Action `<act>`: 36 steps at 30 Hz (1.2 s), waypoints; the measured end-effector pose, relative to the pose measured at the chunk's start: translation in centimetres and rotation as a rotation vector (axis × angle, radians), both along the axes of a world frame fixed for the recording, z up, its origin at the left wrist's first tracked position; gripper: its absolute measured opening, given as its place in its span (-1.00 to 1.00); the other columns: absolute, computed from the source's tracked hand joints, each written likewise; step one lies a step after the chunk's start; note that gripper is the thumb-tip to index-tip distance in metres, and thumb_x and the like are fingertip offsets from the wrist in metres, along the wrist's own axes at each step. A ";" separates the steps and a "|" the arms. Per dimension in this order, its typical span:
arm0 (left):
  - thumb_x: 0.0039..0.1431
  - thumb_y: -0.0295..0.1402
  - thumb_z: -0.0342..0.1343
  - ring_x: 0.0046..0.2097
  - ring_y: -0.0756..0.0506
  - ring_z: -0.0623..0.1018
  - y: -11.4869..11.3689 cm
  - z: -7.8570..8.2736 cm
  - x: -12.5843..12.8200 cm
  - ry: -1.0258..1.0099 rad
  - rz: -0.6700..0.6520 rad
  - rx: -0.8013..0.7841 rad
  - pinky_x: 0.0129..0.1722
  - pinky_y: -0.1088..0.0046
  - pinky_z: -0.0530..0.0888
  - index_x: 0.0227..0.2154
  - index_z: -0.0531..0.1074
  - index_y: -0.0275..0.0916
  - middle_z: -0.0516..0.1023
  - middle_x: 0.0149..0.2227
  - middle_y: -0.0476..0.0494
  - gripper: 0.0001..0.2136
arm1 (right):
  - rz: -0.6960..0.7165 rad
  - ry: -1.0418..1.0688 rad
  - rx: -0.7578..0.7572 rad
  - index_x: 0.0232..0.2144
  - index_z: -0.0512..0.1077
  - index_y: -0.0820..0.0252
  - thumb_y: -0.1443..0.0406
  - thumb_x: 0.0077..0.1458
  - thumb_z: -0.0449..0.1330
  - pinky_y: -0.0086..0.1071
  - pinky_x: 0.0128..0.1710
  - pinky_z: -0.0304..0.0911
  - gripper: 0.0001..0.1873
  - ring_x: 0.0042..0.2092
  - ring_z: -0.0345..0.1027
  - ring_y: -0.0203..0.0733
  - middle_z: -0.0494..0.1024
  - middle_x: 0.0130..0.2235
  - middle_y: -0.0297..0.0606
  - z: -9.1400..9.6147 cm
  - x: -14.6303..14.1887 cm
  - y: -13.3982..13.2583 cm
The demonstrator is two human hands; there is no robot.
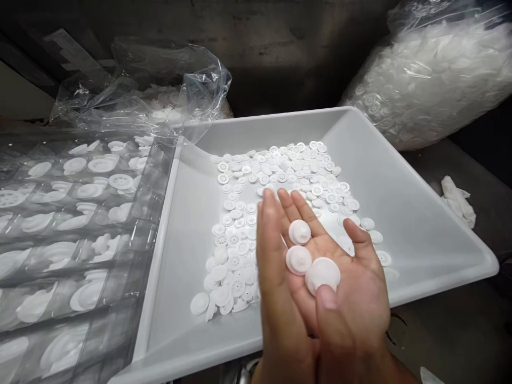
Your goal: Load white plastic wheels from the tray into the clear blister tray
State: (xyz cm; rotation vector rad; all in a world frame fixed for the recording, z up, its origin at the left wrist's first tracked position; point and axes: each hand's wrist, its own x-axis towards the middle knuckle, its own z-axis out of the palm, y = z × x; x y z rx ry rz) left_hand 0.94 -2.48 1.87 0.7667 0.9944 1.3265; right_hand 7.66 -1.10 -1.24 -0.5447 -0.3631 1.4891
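Three small white plastic gears lie in my cupped hands: a toothed one, a round one and a larger one. My left hand is palm up with its fingers spread, and the gears rest on it. My right hand overlaps it from the lower right, its thumb touching the larger gear. Below my fingers, a loose layer of similar white gears covers the middle of a shallow white plastic tray. My hands hide part of that layer.
At the left lies a clear moulded plastic sheet with white gears in its pockets. Crumpled clear film sits behind it. A bulging clear bag of white gears stands at the back right, with a crumpled white cloth below it.
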 end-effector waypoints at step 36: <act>0.34 -0.50 -0.11 0.49 -0.23 0.07 -2.4 -4.1 0.2 0.690 -0.130 0.394 0.40 0.00 0.16 0.44 -0.04 0.16 0.14 0.47 0.01 -0.33 | -0.100 0.446 0.071 0.28 0.34 0.15 -0.09 0.33 -0.14 -0.01 0.38 0.07 -0.30 0.41 0.11 -0.12 0.25 0.40 -0.32 0.1 0.0 -0.9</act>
